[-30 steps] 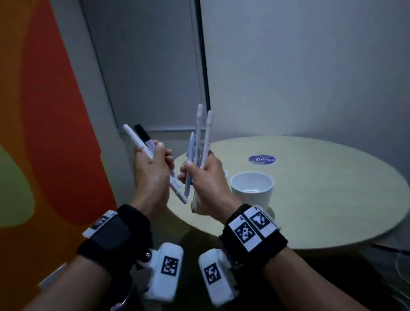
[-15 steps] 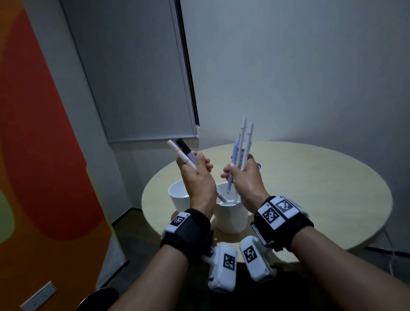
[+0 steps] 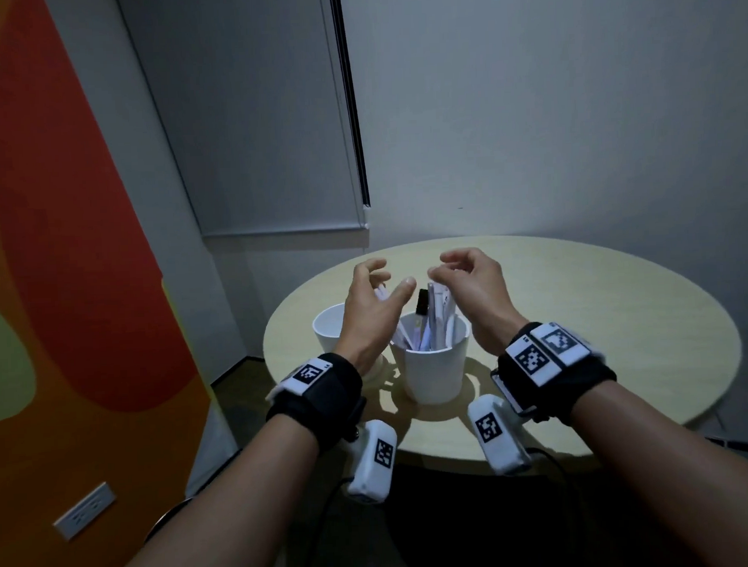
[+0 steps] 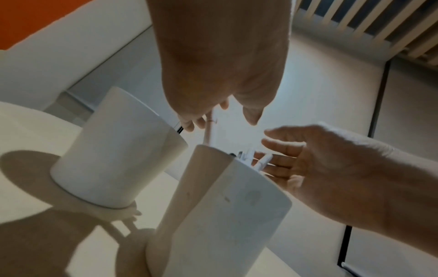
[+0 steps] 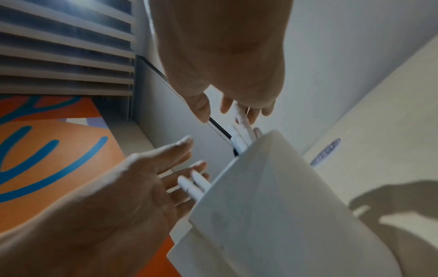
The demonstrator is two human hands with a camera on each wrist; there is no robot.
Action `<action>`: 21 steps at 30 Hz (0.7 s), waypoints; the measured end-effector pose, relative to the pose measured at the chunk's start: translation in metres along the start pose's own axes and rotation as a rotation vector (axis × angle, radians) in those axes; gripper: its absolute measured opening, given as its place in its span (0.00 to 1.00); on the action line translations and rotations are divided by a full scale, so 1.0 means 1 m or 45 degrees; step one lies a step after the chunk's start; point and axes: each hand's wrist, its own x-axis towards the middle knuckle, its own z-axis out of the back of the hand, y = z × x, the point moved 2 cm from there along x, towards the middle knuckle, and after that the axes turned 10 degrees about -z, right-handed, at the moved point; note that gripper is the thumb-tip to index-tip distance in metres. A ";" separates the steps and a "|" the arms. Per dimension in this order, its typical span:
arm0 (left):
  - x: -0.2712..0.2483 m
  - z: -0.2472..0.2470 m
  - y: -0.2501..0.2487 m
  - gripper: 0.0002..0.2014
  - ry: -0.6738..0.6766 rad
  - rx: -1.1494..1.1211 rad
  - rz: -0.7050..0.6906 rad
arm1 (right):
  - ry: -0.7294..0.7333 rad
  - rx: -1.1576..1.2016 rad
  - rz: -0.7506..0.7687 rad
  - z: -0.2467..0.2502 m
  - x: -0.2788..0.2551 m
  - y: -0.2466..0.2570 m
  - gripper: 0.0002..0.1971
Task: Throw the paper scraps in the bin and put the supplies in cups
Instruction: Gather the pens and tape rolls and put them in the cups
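Both hands, left (image 3: 371,302) and right (image 3: 475,285), hover with grip released over the pens (image 3: 429,323) standing in the centre cup (image 3: 434,368). Only the right wrist view shows a blue sticker (image 5: 326,151) on the surface (image 3: 601,316), at frame right.

Small office meeting room: round table (image 3: 579,317), window blind (image 3: 272,159) (lowered), orange mural wall (image 3: 60,211).

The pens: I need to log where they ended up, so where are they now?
In the head view the pens stand in the nearer white cup on the round table, between the open left hand and right hand.
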 end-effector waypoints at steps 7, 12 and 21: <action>-0.002 0.065 -0.022 0.14 -0.143 0.098 -0.204 | -0.074 -0.229 0.406 -0.022 -0.034 0.051 0.12; -0.026 0.136 -0.021 0.07 -0.217 0.175 -0.240 | 0.385 -0.217 0.428 -0.125 -0.099 0.043 0.06; -0.154 0.266 0.177 0.13 0.044 0.511 0.327 | 0.818 -0.380 -0.171 -0.302 -0.157 -0.167 0.05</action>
